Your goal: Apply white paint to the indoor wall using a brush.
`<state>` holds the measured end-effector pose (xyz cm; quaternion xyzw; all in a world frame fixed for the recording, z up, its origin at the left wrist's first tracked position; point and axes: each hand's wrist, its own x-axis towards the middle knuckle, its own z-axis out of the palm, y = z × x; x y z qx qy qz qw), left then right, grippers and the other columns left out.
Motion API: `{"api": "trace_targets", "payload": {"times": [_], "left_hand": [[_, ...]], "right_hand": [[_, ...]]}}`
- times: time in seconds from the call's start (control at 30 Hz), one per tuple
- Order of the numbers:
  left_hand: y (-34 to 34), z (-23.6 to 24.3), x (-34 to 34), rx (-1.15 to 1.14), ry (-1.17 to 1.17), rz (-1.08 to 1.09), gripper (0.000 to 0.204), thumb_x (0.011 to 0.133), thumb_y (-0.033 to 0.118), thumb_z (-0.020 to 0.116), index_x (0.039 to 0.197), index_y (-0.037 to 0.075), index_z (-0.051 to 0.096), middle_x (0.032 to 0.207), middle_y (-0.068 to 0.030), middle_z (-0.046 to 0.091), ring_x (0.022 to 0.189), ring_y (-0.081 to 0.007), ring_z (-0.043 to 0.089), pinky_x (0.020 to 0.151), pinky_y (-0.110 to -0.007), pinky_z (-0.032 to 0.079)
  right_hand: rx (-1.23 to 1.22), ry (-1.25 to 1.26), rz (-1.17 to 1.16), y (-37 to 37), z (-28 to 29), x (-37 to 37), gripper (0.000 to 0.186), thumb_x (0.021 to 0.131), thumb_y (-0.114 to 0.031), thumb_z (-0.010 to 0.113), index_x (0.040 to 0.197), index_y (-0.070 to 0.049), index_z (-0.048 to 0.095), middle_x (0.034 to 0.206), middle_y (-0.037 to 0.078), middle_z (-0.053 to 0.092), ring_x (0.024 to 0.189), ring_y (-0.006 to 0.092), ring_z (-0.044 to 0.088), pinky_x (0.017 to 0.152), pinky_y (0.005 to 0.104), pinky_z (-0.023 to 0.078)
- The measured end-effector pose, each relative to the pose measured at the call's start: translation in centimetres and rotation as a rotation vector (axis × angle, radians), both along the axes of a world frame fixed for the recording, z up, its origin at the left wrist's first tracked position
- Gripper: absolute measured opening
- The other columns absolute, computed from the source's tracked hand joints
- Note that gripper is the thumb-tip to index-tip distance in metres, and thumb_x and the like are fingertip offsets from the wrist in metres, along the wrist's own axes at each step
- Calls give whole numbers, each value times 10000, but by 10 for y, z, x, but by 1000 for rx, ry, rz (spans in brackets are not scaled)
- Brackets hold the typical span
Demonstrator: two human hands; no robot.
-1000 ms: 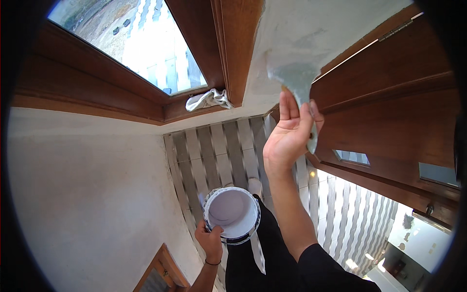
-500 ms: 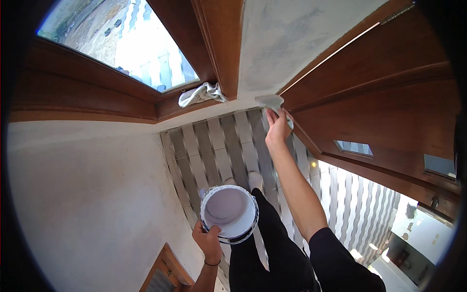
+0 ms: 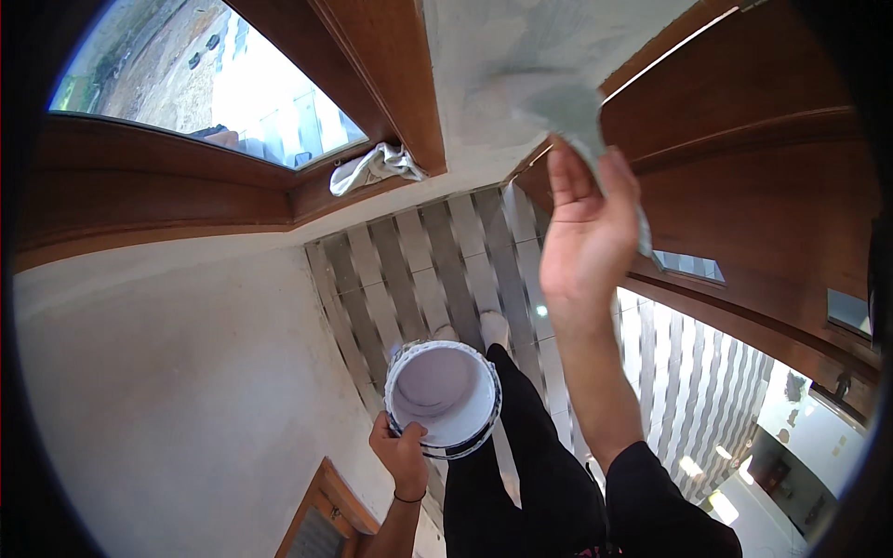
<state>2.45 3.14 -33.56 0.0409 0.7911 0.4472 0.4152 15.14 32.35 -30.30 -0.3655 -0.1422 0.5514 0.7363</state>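
My left hand (image 3: 399, 454) grips the rim of a white bucket (image 3: 478, 415) with pale paint-like material inside, held low over my legs. My right hand (image 3: 588, 232) is raised on the right, closed on a flat, pale grey-green tool (image 3: 579, 113), a brush or scraper. Its broad end is blurred and lies over the narrow strip of plastered wall (image 3: 484, 51) between the window frame and the door; whether it touches the wall cannot be told. A crumpled white cloth (image 3: 370, 170) rests on the wooden sill beside that strip.
A wooden-framed window (image 3: 380, 93) is at upper left. A brown wooden door (image 3: 753, 167) fills the right. Below are my feet on a striped tiled floor (image 3: 423, 242). A plastered wall (image 3: 158, 372) runs along the left, with a small wooden frame (image 3: 330, 493) lower down.
My right hand dropped toward the door's corner, then rose again, now larger and blurred. The bucket stays about where it was. The view has shifted, moving the window leftward.
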Motion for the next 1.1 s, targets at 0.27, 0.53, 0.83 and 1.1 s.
{"api": "trace_targets", "payload": {"times": [0.27, 0.53, 0.83, 1.1], "left_hand": [[14, -2, 8, 34, -28, 17, 120, 641, -58, 584, 703, -5, 496, 662, 12, 517, 624, -70, 437, 568, -242, 355], [13, 3, 4, 9, -22, 25, 125, 634, -53, 574, 734, -7, 515, 699, 4, 534, 653, -85, 454, 609, -239, 367], [5, 0, 1, -70, 21, -23, 200, 643, -25, 501, 834, -13, 562, 795, -21, 549, 738, -134, 467, 692, -253, 386], [6, 0, 0, -137, 31, 5, 315, 636, -14, 497, 934, -40, 594, 872, -51, 589, 807, -179, 510, 799, -260, 405]], "right_hand": [[288, -35, 21, 5, 27, 1, 228, 975, -102, 551, 1191, -53, 494, 1147, 191, 639, 1067, 388, 659, 887, 463, 577], [-34, -8, -80, -19, -112, -21, 182, 951, -70, 605, 1076, -42, 475, 1064, 127, 577, 965, 365, 680, 865, 451, 591], [-518, 172, -137, 15, -257, 22, 277, 926, -59, 647, 1158, 12, 513, 1114, 134, 587, 1012, 300, 656, 940, 417, 571], [-453, 201, -186, 25, -185, 7, 243, 935, -37, 611, 1152, 51, 548, 1097, 130, 615, 1042, 246, 640, 953, 348, 564]]}}
